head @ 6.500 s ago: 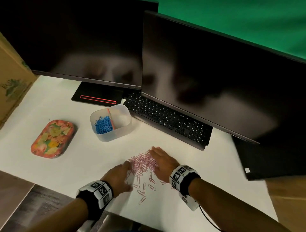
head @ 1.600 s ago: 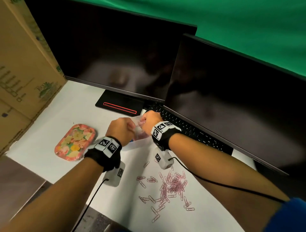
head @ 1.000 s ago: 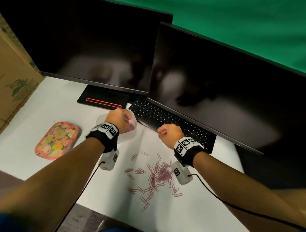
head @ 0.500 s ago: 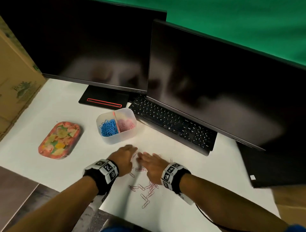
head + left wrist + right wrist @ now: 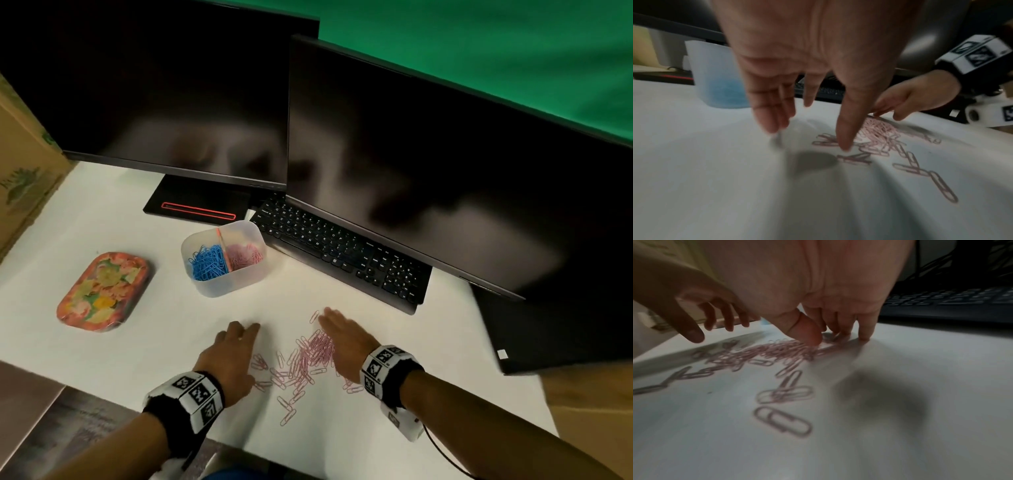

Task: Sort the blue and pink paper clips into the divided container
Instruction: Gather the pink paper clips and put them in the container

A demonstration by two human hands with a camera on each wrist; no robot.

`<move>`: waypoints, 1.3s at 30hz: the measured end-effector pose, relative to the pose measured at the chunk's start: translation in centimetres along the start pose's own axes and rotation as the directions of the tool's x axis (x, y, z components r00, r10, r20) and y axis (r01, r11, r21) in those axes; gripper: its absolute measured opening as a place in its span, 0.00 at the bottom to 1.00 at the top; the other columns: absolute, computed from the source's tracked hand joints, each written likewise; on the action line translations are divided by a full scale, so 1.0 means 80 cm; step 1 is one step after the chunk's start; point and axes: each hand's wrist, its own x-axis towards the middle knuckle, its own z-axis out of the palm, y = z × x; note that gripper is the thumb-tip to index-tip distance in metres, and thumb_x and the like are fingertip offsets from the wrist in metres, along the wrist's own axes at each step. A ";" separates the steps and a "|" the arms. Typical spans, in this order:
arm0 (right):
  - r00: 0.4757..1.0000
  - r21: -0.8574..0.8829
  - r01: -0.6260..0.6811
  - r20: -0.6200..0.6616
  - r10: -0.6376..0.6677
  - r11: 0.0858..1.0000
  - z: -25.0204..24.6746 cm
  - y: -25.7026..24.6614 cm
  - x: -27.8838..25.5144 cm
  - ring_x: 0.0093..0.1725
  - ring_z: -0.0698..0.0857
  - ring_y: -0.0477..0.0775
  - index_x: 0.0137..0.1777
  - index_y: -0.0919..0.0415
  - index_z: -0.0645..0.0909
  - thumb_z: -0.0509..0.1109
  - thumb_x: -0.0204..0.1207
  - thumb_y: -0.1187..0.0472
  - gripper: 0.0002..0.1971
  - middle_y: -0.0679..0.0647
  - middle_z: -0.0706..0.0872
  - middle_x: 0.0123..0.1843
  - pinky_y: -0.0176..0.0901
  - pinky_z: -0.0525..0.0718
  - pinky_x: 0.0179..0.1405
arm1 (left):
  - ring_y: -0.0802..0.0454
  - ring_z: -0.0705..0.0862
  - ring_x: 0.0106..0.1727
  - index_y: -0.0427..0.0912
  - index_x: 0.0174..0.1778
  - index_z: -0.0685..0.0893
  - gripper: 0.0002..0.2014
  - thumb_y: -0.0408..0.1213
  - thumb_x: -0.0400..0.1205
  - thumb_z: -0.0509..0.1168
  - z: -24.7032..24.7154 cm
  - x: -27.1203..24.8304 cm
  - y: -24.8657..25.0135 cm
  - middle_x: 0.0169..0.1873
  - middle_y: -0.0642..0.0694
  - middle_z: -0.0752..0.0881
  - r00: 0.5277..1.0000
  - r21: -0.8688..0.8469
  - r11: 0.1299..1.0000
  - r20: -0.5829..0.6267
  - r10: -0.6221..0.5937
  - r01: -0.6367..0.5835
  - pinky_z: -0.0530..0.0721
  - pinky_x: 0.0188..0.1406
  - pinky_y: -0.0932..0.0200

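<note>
Pink paper clips (image 5: 308,359), loose on the surface (image 5: 137,342) near the divided container (image 5: 224,257), were flanked by the left hand (image 5: 233,356) and right hand (image 5: 342,342), fingers spread and holding nothing, apparently to be raked together for the pink compartment.

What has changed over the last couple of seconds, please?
Both hands came back from the divided container, leaving pink clips in its right compartment. The left hand and right hand now lie open either side of the remaining pink paper clips. The blue clips and floral tin stayed put.
</note>
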 end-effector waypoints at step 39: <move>0.986 0.261 -0.070 -0.127 0.106 0.963 0.013 -0.036 0.032 0.52 0.85 0.59 0.57 0.55 0.87 0.66 0.79 0.57 0.11 0.58 0.86 0.53 0.44 0.83 0.50 | 0.49 0.87 0.42 0.48 0.42 0.91 0.10 0.31 0.74 0.66 0.000 0.059 0.068 0.38 0.47 0.91 0.997 -0.368 0.927 -0.057 0.056 -0.073 0.79 0.41 0.64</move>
